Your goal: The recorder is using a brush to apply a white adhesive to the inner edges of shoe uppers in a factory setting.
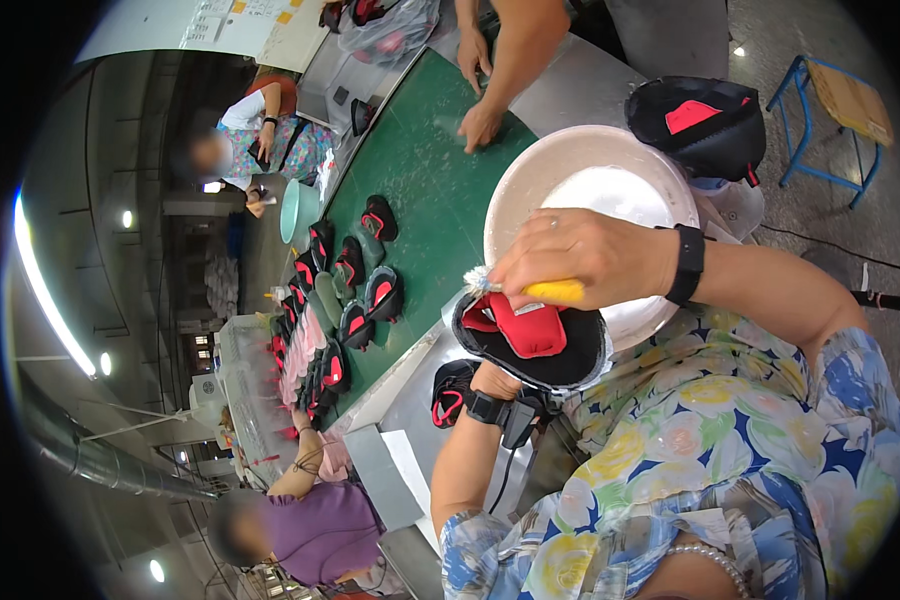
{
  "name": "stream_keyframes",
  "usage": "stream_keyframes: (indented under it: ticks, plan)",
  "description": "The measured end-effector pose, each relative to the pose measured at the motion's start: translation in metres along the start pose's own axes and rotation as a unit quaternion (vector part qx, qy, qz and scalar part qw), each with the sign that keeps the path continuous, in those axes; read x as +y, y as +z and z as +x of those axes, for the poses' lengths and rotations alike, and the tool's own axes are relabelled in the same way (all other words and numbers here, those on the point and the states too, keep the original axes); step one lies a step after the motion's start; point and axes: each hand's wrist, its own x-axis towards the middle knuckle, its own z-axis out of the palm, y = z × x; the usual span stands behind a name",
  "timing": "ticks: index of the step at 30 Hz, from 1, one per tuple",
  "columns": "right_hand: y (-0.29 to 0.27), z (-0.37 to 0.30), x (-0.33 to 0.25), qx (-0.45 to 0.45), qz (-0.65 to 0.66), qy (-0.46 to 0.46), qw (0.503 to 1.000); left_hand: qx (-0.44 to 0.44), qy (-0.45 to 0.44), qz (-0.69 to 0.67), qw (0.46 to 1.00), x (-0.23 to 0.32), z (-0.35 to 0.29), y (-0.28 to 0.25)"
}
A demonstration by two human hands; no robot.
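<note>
My right hand (580,258) is closed around a brush (553,291) with a yellow handle. Its white bristles touch the edge of a shoe upper (530,335), black outside with a red lining. From below, my left hand (494,383) grips this upper; most of its fingers are hidden beneath it. Behind my right hand stands a pale round basin (503,190) with white liquid (610,195) inside, partly covered by the hand. Close to my left wrist, another black-and-red shoe upper (452,393) lies on a metal surface.
A green work surface (435,190) carries several shoe uppers (382,292) on its left part. A co-worker's hands (480,125) are over its far end. A larger black-and-red piece (695,120) sits beyond the basin, and a stool (850,105) stands far right. Two other people work at left.
</note>
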Motion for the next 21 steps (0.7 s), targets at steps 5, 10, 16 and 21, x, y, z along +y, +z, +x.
stream_keyframes:
  ticks: [5, 10, 16, 21]
  plan:
    - [0.004, -0.004, 0.011, -0.07, -0.068, 0.044, 0.994, 0.026, -0.057, -0.217, 0.974, 0.009, 0.001, 0.008]
    - [-0.015, -0.009, 0.009, -0.177, -0.006, 0.278, 0.944, 0.068, -0.047, -0.209, 0.974, 0.023, -0.007, 0.0]
    - [-0.019, 0.002, 0.003, -0.058, -0.007, 0.266, 0.962, 0.064, 0.024, -0.08, 0.994, 0.036, -0.016, -0.007]
    - [-0.017, 0.002, 0.006, -0.104, -0.037, 0.18, 0.978, 0.053, 0.083, 0.036, 0.994, 0.047, -0.015, -0.01]
